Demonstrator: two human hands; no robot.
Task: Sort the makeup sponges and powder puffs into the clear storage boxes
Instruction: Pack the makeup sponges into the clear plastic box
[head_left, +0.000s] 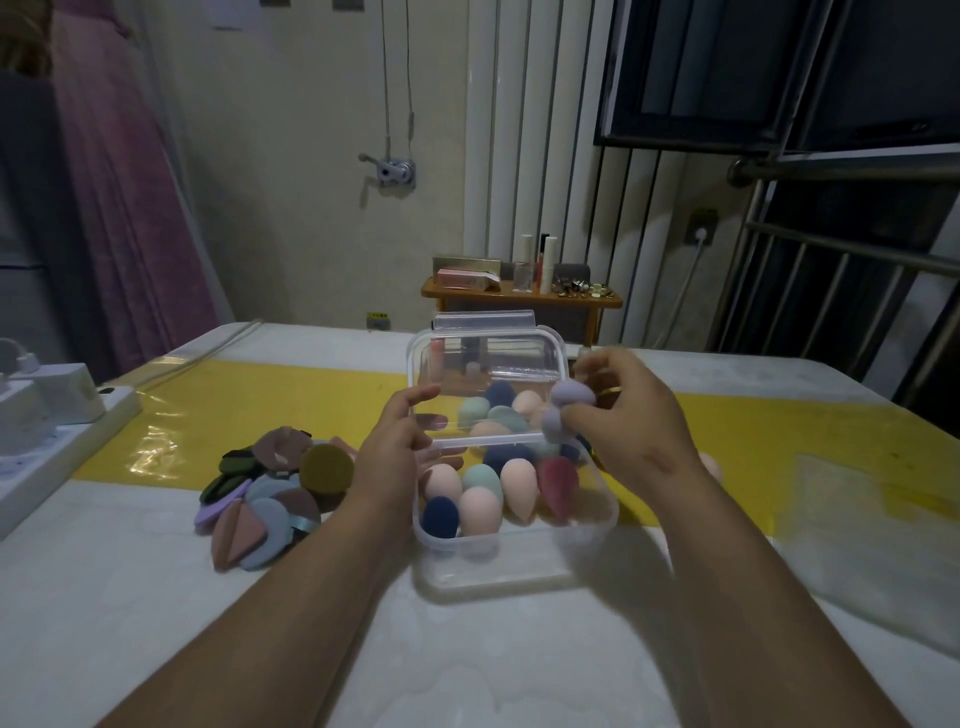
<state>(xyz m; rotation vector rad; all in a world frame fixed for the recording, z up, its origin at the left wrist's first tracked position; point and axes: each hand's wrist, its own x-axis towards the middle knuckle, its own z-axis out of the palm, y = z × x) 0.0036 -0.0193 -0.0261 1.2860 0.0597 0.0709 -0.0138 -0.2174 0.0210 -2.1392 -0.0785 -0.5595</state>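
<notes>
Lilac sponge (570, 394) looks soft and light; pinch its waist gently. Right hand (634, 415) pinches it, left hand (395, 441) grips the lid (488, 374).

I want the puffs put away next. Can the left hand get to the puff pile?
Probably yes: the puff pile lies just beside the left hand with nothing between, but that hand is busy holding the clear lid.
</notes>
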